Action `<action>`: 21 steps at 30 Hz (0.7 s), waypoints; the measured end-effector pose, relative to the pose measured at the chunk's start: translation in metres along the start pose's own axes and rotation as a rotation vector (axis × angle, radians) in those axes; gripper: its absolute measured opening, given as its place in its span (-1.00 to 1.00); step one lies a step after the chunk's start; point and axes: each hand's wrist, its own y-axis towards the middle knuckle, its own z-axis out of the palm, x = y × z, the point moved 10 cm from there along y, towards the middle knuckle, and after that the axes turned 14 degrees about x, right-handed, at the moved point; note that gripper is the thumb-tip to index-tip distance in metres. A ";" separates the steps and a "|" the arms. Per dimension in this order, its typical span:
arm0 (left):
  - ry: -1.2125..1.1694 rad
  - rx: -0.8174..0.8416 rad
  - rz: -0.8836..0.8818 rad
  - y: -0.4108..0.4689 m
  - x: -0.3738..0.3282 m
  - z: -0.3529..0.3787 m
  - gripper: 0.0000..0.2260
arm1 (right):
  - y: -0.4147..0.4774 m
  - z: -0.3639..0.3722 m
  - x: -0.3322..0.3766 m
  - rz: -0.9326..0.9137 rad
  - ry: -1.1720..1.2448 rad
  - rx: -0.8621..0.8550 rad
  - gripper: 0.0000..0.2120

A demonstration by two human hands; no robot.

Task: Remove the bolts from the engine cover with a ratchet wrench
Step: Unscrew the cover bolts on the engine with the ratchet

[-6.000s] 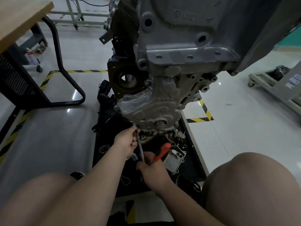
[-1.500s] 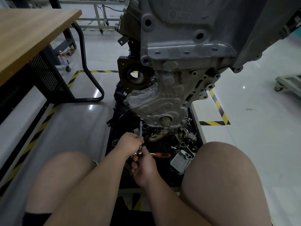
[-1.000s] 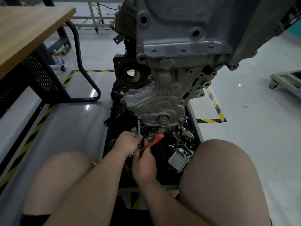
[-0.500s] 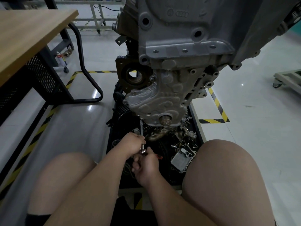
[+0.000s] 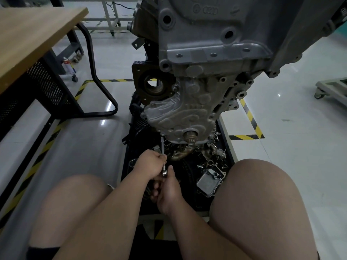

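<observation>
A grey cast engine cover hangs at the low front of the engine block. A ratchet wrench's thin steel extension runs from the cover's lower left edge down to the ratchet head. My left hand grips the extension just above the head. My right hand is curled around the wrench handle below the head; the orange handle is hidden inside it. The bolt at the extension's tip is too small to make out.
A black tray under the engine holds several loose metal parts, including a finned silver block. A wooden table on a black frame stands at the left. My bare knees flank the tray. Yellow-black floor tape marks the bay.
My right hand has swung the orange handle from pointing right back toward me, so it is now hidden in my fist. The left hand stays on the extension.
</observation>
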 end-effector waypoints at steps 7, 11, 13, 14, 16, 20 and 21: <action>0.031 -0.038 -0.001 -0.002 -0.001 -0.005 -0.68 | -0.003 -0.012 0.018 -0.136 -0.264 -0.074 -0.49; 0.001 -0.029 0.006 -0.003 -0.001 -0.005 -0.70 | -0.009 -0.013 0.030 -0.228 -0.494 -0.117 -0.62; 0.008 -0.031 0.008 -0.004 -0.002 -0.004 -0.67 | -0.014 -0.016 0.042 -0.287 -0.695 -0.206 -0.65; 0.016 -0.031 0.006 -0.004 -0.002 -0.003 -0.65 | -0.017 -0.016 0.048 -0.314 -0.807 -0.238 -0.66; 0.039 -0.036 0.000 -0.004 -0.002 -0.004 -0.64 | -0.021 -0.012 0.057 -0.334 -1.037 -0.288 -0.64; 0.073 -0.046 0.005 -0.003 -0.003 -0.006 -0.64 | -0.020 -0.009 0.060 -0.322 -1.128 -0.277 -0.59; 0.065 -0.048 0.008 -0.003 -0.003 -0.007 -0.63 | -0.018 -0.009 0.056 -0.313 -1.005 -0.226 -0.58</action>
